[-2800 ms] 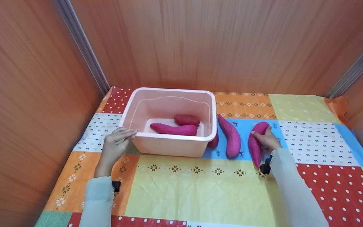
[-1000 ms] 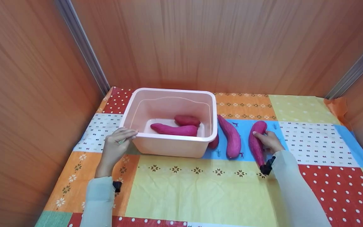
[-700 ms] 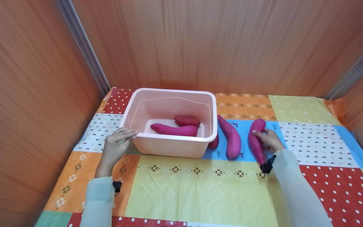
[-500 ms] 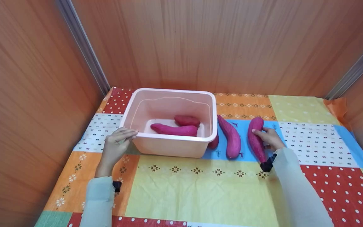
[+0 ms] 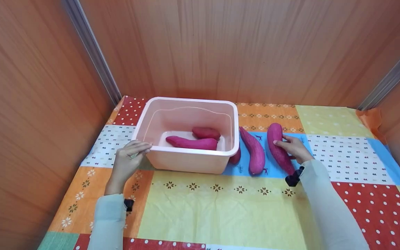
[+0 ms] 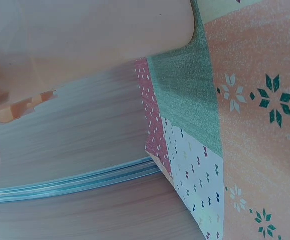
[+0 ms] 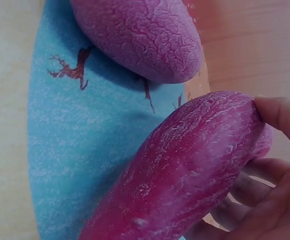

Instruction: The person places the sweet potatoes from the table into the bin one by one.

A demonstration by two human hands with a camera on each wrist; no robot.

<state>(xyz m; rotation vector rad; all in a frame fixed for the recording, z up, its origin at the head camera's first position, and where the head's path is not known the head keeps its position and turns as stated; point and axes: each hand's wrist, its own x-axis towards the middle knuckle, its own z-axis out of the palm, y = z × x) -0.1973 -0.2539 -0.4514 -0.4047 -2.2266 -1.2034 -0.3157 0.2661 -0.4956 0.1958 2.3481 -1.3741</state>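
In the head view my right hand [image 5: 295,147] grips a long magenta sweet potato [image 5: 275,139], thumb on its near side and fingers round its far side. The right wrist view shows this sweet potato [image 7: 185,165] slanting, its shadow on the blue cloth beside it. My left hand [image 5: 128,158] holds the front left corner of a pale pink plastic tub [image 5: 186,161], fingers over the rim. Two sweet potatoes lie on the tub's floor, a long one [image 5: 194,143] in front of a shorter one [image 5: 206,133]. Another curved sweet potato [image 5: 253,151] lies between the tub and my right hand.
One more sweet potato [image 5: 235,158] lies against the tub's right side, partly hidden by it. A patchwork-print cloth [image 5: 221,208] covers the table. Wood-grain panels [image 5: 221,48] stand at the back and both sides.
My right hand has shifted the gripped sweet potato left and toward the back, its far end now over the orange strip. The left hand and the tub stay where they were.
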